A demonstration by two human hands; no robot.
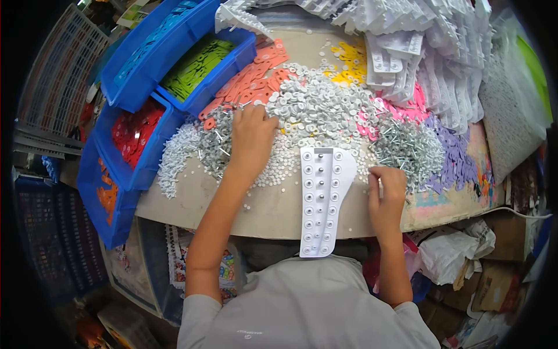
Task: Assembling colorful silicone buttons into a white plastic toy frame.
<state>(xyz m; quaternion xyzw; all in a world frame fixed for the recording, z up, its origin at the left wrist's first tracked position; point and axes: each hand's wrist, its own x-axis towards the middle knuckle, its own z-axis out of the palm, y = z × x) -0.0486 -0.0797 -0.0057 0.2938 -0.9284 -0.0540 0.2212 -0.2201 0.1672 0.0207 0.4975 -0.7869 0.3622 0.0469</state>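
Just beside right hand [388, 189], white tray [327, 195].

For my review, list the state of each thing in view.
White plastic paddle-shaped board, overhanging the beige table's front edge
Bare left hand, fingers lowered among small loose parts; grasp hidden
Bare right hand, fingers bent beside the board; grasp unclear
Blue plastic bin of lime-green pieces, open-topped
Blue plastic bin of red pieces, open-topped
White plastic strips, heaped
Translucent plastic bag, bulging with small pale pieces
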